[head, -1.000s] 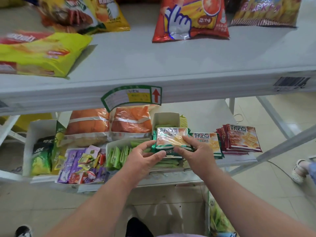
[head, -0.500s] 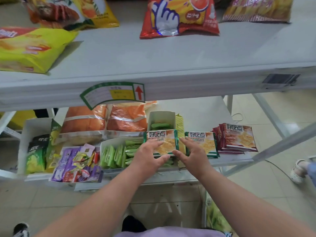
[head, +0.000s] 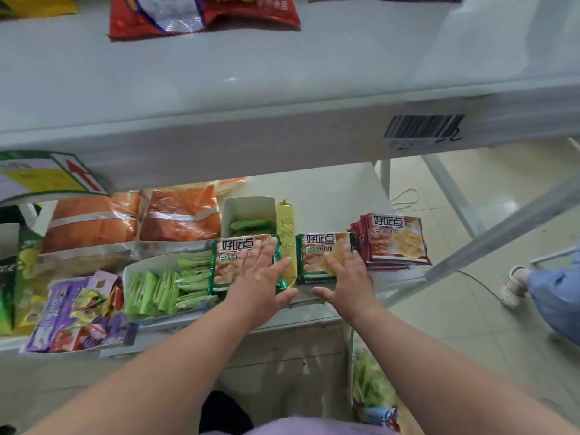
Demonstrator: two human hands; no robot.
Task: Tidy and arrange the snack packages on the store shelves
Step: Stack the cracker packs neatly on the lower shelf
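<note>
Two stacks of green-edged cracker packs lie side by side on the lower shelf [head: 332, 189]. My left hand [head: 262, 277] rests flat with straight fingers on the left green stack [head: 233, 257]. Flat on the right green stack [head: 320, 249] lies my right hand [head: 348, 281], fingers spread. A stack of dark red cracker packs [head: 395, 240] sits just right of them, untouched.
An open white box of green sachets [head: 163, 284], a smaller white box [head: 248, 211] behind, orange bags [head: 179, 215] and purple packets [head: 72, 312] fill the shelf's left. The upper shelf [head: 251, 73] overhangs with a red chip bag [head: 201, 14]. Someone's foot [head: 514, 284] stands on the floor at right.
My hands set the green pack down on the left stack, let go of it and now lie flat on the two green stacks. The view has shifted right and closer.
</note>
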